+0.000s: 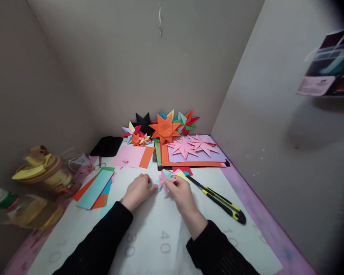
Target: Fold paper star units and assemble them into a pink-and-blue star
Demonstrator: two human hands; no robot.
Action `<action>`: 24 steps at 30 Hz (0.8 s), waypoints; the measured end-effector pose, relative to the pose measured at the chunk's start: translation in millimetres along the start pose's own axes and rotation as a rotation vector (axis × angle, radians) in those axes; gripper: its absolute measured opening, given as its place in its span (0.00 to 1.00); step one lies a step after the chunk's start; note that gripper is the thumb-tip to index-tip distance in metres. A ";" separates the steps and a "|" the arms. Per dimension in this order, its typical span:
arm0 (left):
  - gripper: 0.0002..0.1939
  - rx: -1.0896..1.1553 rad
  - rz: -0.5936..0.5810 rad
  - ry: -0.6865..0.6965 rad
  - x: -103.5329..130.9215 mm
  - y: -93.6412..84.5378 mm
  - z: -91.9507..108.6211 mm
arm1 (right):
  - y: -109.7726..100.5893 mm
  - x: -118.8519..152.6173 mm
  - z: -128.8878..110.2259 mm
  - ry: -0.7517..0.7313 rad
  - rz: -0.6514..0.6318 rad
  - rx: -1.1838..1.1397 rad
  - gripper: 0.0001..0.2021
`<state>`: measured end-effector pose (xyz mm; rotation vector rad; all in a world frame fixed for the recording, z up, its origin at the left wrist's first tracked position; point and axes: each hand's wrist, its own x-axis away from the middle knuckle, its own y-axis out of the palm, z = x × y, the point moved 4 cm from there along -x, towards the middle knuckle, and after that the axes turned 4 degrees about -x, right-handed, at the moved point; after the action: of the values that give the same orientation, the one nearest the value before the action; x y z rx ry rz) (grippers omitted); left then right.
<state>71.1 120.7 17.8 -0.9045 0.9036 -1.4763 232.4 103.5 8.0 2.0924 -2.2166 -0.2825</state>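
A small folded paper star in pink and light blue (pixel 164 181) is between my hands, above the white sheet (pixel 149 229). My right hand (pixel 181 191) pinches its right side between thumb and fingers. My left hand (pixel 140 189) is at the star's left, with its fingers curled and the thumb tip close to a left point; whether it grips the paper is too small to tell. Yellow and blue paper (pixel 182 175) lies just behind my right hand. The yellow and black cutter (pixel 222 202) lies to the right of that hand.
Finished stars, one orange (pixel 165 129) and two pink (pixel 183 147), stand or lie at the back. Coloured strips (pixel 96 189), scissors (pixel 99 164) and pink paper squares (pixel 129 156) are at the left. Beyond them are a bottle (pixel 34 212) and a pot (pixel 43 172).
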 end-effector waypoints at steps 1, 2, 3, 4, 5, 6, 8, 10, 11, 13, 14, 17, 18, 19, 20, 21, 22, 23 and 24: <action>0.11 -0.005 0.012 0.001 3.4 0.5 2.9 | 0.4 0.8 -1.1 0.000 -0.004 -0.003 0.11; 0.11 -0.002 0.019 0.005 6.6 1.3 5.5 | 0.7 1.6 -2.4 0.000 -0.006 -0.008 0.12; 0.10 0.008 0.021 0.011 9.6 2.1 7.2 | 1.0 2.3 -3.8 0.002 -0.006 -0.012 0.12; 0.09 0.026 0.018 0.018 12.2 2.6 8.1 | 1.3 3.0 -5.1 0.006 -0.005 -0.014 0.12; 0.07 0.051 0.011 0.026 14.7 2.5 7.9 | 1.4 3.5 -6.3 0.011 -0.003 -0.015 0.13; 0.05 0.079 0.004 0.034 16.8 1.8 6.7 | 1.7 3.9 -7.1 0.015 -0.003 -0.016 0.13; 0.03 0.131 0.009 0.041 20.6 -2.0 1.3 | 2.2 4.3 -7.7 0.022 -0.007 -0.021 0.13; 0.04 0.265 0.040 0.010 23.9 -7.6 -6.5 | 3.0 4.6 -7.0 0.026 -0.011 -0.028 0.12; 0.06 0.388 0.056 -0.025 25.5 -10.0 -10.6 | 3.6 4.9 -6.2 0.031 -0.014 -0.029 0.11; 0.12 0.715 0.076 -0.109 28.6 -12.1 -16.7 | 4.8 5.9 -4.3 0.048 -0.016 -0.012 0.11; 0.15 0.875 0.079 -0.143 30.2 -11.8 -18.0 | 5.4 6.6 -3.5 0.060 -0.016 0.011 0.11; 0.18 1.130 0.075 -0.191 34.6 -9.0 -17.7 | 6.8 9.3 -3.2 0.073 -0.006 0.129 0.09; 0.16 1.148 0.070 -0.193 35.9 -7.8 -17.9 | 7.1 10.2 -4.2 0.059 0.002 0.176 0.08; 0.14 1.146 0.070 -0.194 37.2 -6.7 -18.8 | 7.4 11.1 -5.7 0.036 0.012 0.221 0.07; 0.13 1.133 0.079 -0.199 38.5 -5.9 -20.8 | 7.7 11.9 -7.3 0.008 0.022 0.261 0.06; 0.12 1.115 0.097 -0.207 39.7 -5.4 -23.5 | 8.3 12.7 -8.7 -0.018 0.028 0.296 0.05; 0.12 1.099 0.121 -0.217 40.9 -5.3 -26.6 | 9.0 13.4 -9.9 -0.041 0.031 0.327 0.05; 0.12 1.083 0.143 -0.228 42.0 -5.3 -29.5 | 10.0 14.0 -10.7 -0.062 0.027 0.352 0.05; 0.11 1.066 0.160 -0.238 43.0 -5.6 -31.8 | 11.0 14.5 -11.4 -0.081 0.020 0.373 0.05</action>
<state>36.6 79.9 12.0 -0.1849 -0.0542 -1.3955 222.8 88.7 20.3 2.2652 -2.4988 0.0558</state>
